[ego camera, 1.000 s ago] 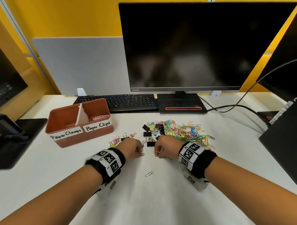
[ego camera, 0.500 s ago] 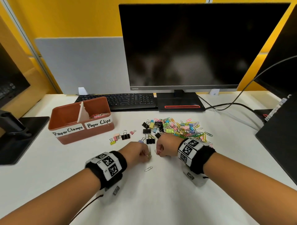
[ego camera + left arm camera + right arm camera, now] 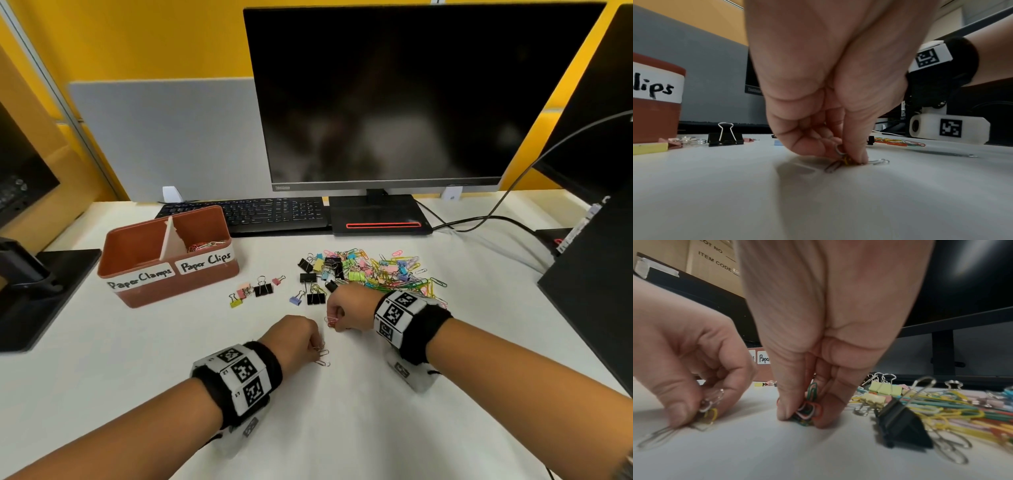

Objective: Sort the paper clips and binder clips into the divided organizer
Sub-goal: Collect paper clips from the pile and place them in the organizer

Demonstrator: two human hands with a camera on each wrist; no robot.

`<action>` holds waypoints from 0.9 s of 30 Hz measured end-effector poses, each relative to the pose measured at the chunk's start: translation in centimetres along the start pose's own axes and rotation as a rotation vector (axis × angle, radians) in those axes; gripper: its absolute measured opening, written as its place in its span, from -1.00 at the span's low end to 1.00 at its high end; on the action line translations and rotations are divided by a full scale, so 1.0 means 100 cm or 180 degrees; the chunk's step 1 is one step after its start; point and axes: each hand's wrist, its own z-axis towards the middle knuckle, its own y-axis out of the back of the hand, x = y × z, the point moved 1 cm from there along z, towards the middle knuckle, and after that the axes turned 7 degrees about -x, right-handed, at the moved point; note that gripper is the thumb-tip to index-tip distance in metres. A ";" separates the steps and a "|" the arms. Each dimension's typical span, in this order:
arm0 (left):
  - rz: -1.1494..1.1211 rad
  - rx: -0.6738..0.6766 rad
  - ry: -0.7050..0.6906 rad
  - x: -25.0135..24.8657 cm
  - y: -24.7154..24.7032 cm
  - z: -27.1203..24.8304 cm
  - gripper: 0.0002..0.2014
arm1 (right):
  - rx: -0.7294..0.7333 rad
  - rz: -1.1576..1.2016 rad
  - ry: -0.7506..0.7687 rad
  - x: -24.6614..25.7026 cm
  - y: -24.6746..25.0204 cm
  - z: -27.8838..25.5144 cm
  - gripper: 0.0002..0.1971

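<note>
My left hand pinches a few silver and yellow paper clips down at the white desk, where two more silver clips lie under its fingertips. My right hand pinches a small bunch of coloured paper clips against the desk. The mixed pile of paper clips and binder clips lies just beyond the right hand. The brown divided organizer, labelled "Paper Clamps" and "Paper Clips", stands at the left; its right compartment holds some paper clips.
Loose binder clips lie between the organizer and the pile. A keyboard and monitor stand behind, with cables at the right. Another monitor base sits at the left and a dark device at the right edge.
My left hand has moved toward me and down onto the lone silver clip that lay on the desk. My right hand has stayed near the pile, still pinching its clips.
</note>
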 end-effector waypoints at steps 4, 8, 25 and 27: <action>0.0078 0.0015 -0.0021 0.004 0.002 0.001 -0.82 | -0.0230 0.0279 0.0066 -0.008 0.018 -0.011 -0.79; 0.0015 -0.0055 -0.0135 0.003 0.003 -0.001 -0.83 | -0.0491 0.0284 0.0075 -0.023 0.034 -0.023 -0.82; 0.0126 -0.0125 0.0167 0.013 0.014 -0.010 -0.80 | 0.0586 -0.0102 -0.0146 -0.040 -0.013 -0.097 -0.77; 0.0193 -0.0106 0.0317 0.017 0.011 -0.017 -0.82 | 0.0489 -0.0133 -0.0173 -0.040 -0.017 -0.097 -0.78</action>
